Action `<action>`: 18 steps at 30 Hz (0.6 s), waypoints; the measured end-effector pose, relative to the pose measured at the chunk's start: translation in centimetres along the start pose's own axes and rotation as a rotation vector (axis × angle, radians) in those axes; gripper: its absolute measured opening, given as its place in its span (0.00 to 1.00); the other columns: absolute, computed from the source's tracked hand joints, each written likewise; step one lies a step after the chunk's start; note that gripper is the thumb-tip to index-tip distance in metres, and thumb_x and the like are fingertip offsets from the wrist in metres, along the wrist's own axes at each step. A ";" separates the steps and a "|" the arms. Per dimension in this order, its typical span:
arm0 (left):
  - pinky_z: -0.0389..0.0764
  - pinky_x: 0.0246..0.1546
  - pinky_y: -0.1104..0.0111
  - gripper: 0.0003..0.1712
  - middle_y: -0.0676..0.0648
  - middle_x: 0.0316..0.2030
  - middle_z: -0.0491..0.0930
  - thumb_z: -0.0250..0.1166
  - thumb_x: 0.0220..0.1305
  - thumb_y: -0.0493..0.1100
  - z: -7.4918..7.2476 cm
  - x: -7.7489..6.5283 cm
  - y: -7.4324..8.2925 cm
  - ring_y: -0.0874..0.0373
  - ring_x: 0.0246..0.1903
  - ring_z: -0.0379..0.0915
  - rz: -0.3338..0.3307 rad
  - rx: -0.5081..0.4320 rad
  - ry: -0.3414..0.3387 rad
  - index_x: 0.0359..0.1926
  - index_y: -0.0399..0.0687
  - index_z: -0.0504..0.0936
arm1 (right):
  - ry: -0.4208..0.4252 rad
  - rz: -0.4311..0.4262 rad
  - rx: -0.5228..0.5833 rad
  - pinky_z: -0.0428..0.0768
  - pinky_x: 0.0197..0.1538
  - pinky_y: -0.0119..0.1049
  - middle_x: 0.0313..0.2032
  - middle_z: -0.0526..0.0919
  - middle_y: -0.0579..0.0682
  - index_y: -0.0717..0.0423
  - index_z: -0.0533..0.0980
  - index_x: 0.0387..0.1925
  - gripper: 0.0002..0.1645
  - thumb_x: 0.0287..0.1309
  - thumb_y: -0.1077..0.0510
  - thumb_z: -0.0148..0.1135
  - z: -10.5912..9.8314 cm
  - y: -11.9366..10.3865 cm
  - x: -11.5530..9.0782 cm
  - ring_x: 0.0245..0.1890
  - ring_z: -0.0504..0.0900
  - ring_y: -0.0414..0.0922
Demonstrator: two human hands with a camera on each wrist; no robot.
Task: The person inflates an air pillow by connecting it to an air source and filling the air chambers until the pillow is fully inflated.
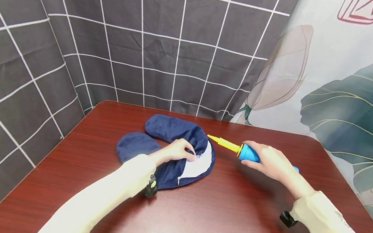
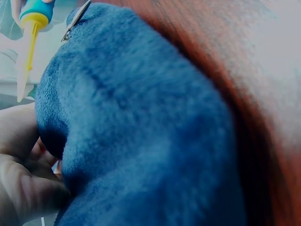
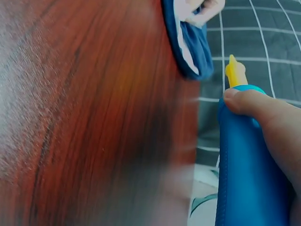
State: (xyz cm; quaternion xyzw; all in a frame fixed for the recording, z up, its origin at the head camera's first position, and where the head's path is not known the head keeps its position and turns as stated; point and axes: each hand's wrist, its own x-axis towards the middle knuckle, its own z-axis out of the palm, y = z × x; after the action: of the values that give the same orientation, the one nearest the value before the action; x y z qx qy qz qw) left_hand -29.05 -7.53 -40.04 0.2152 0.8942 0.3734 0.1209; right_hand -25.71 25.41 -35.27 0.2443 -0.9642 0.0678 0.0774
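A navy plush U-shaped neck pillow [image 1: 175, 128] lies on the table, its cover unzipped at the curve so that a white inner part [image 1: 201, 166] shows. My left hand [image 1: 178, 149] pinches the pillow at this opening; a small whitish bit shows by the fingertips, too small to make out. The zip pull [image 1: 178, 180] hangs at the near end of the opening. To the right, my right hand [image 1: 270, 160] grips a blue hand air pump [image 1: 249, 153] above the table. Its yellow nozzle [image 1: 226, 143] points left at the pillow, apart from it.
The reddish-brown wooden table [image 1: 197, 218] carries the pillow. Dark grey cloth with a white grid [image 1: 159, 50] hangs behind and to the left, and a leaf-patterned curtain [image 1: 352, 110] on the right. Each wrist wears a small black device [image 1: 287, 219].
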 end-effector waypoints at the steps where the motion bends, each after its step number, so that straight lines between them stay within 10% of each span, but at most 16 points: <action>1: 0.73 0.50 0.73 0.08 0.49 0.39 0.89 0.73 0.54 0.42 0.0 0.0 0.0 0.59 0.44 0.78 -0.003 -0.002 -0.002 0.36 0.46 0.90 | -0.004 -0.004 -0.003 0.83 0.40 0.48 0.45 0.85 0.53 0.50 0.71 0.63 0.40 0.51 0.41 0.73 0.0 -0.2 -0.1 0.38 0.79 0.47; 18: 0.74 0.51 0.72 0.08 0.49 0.39 0.89 0.73 0.55 0.42 -0.1 -0.1 0.1 0.59 0.45 0.78 -0.015 -0.001 -0.003 0.36 0.46 0.90 | -0.034 -0.147 -0.111 0.82 0.35 0.39 0.44 0.84 0.49 0.50 0.72 0.61 0.40 0.49 0.40 0.74 -0.6 -2.6 -1.2 0.34 0.79 0.41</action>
State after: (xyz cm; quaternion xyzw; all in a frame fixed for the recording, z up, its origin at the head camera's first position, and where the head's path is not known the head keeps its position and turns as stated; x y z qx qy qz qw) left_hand -29.01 -7.57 -39.88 0.2090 0.8955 0.3727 0.1249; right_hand -23.39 23.78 -34.68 0.3109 -0.9471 0.0042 0.0792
